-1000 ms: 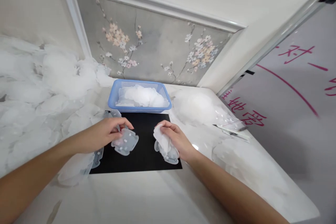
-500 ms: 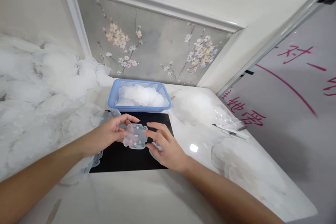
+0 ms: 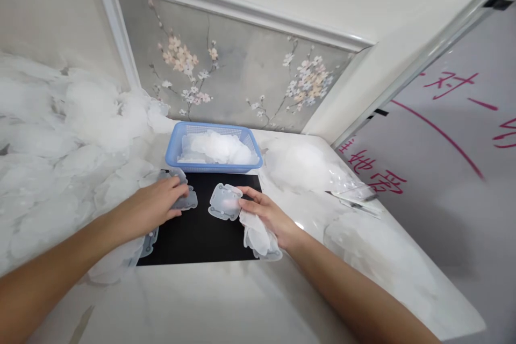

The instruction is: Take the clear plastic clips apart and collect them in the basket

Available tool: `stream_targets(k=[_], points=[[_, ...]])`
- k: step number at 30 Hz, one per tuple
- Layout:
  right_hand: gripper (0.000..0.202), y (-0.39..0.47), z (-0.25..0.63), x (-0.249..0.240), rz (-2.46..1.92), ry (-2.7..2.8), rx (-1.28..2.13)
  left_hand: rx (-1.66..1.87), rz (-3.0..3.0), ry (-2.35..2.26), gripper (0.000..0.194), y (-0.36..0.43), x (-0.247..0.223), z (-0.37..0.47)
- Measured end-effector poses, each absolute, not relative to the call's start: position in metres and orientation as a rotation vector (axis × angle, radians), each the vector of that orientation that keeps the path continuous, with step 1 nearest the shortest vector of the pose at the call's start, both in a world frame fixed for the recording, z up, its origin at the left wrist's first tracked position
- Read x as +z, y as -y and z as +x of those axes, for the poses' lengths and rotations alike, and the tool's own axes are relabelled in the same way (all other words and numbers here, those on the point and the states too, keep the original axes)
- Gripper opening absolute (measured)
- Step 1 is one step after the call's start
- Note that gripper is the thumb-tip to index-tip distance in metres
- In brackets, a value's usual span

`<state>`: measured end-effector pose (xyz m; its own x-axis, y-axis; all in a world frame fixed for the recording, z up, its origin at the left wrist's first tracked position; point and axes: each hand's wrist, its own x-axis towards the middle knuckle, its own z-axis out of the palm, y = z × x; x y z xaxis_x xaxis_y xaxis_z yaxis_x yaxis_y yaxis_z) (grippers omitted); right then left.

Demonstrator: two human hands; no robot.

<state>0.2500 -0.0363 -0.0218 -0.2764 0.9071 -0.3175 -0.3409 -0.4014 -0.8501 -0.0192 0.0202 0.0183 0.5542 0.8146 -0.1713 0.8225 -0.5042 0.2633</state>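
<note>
On the black mat's [image 3: 201,242] left side, the left hand [image 3: 155,201] has its fingers bent over a clear plate [image 3: 189,200]; can't tell if it's actually gripping, since the fingertips cover the contact. Over the mat, the right hand [image 3: 278,220] pinches a translucent notched plate [image 3: 224,202], with a loose bunch of plates [image 3: 261,239] tucked below the fingers. The big plate heap [image 3: 72,161] crowds the mat's left edge, kinda overlapping it. A blue basket [image 3: 213,167] of whitish pieces sits just behind, and a clear plastic bag [image 3: 346,177] lies off to the right. The left forearm hides part of the heap, the whiteboard [image 3: 443,199] writing gets cut off, and individual basket pieces blur together.
</note>
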Motion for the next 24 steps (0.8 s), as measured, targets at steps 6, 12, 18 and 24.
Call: stream_targets(k=[6, 12, 18, 24], points=[[0.05, 0.034, 0.252, -0.024, -1.03, 0.8, 1.856, 0.103, 2.388, -1.336, 0.022, -0.017, 0.028, -0.01], [0.045, 0.034, 0.253, -0.024, -1.049, 0.819, 1.822, 0.311, 1.987, -1.229, 0.03, -0.017, 0.027, -0.005], [0.041, 0.034, 0.251, -0.028, -1.09, 0.952, 1.654, 0.498, 1.334, -1.143, 0.036, -0.016, 0.025, 0.0], [0.044, 0.04, 0.25, -0.027, -1.28, 1.517, 0.923, 0.51, 0.969, -0.939, 0.032, -0.01, 0.028, 0.006]])
